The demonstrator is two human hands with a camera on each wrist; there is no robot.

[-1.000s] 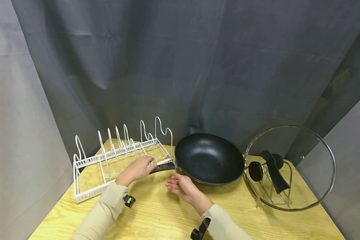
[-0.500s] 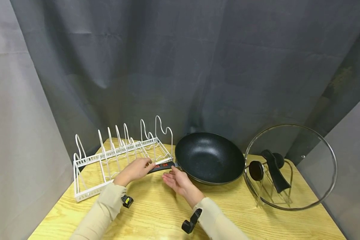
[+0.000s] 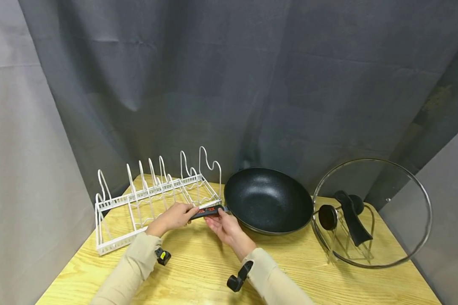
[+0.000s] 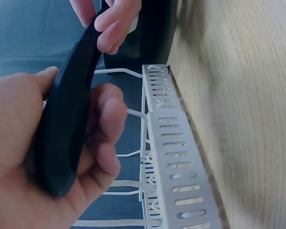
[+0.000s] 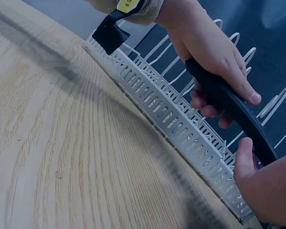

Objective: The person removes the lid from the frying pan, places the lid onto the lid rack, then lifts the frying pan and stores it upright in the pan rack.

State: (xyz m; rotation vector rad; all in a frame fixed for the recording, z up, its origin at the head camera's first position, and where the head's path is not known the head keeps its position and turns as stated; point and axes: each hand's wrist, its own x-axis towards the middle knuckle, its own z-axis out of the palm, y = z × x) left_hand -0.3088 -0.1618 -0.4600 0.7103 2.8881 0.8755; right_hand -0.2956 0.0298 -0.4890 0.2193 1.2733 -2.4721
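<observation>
A deep black frying pan point(image 3: 269, 201) sits right of centre at the back of the table in the head view, its black handle point(image 3: 206, 212) with red lettering pointing left. My left hand point(image 3: 174, 218) grips the handle's far end; in the left wrist view the handle point(image 4: 64, 124) lies across the palm with fingers curled round it. Nearer the pan, my right hand point(image 3: 229, 231) pinches the handle, thumb above and fingers below. From the right wrist, both the left hand point(image 5: 212, 55) and the right hand point(image 5: 269, 186) show on the handle point(image 5: 233, 105).
Close behind the left hand stands a white wire rack point(image 3: 118, 243) with upright dividers. On the right, a glass lid point(image 3: 427, 216) with a metal rim and black handle point(image 3: 353, 218) leans upright in a wire stand point(image 3: 372, 228). Grey curtains point(image 3: 229, 84) hang behind the wooden table point(image 3: 198, 271).
My right hand has moved left and up from below the handle and now pinches it near the pan. The left hand stays on the handle's end; the pan has barely shifted.
</observation>
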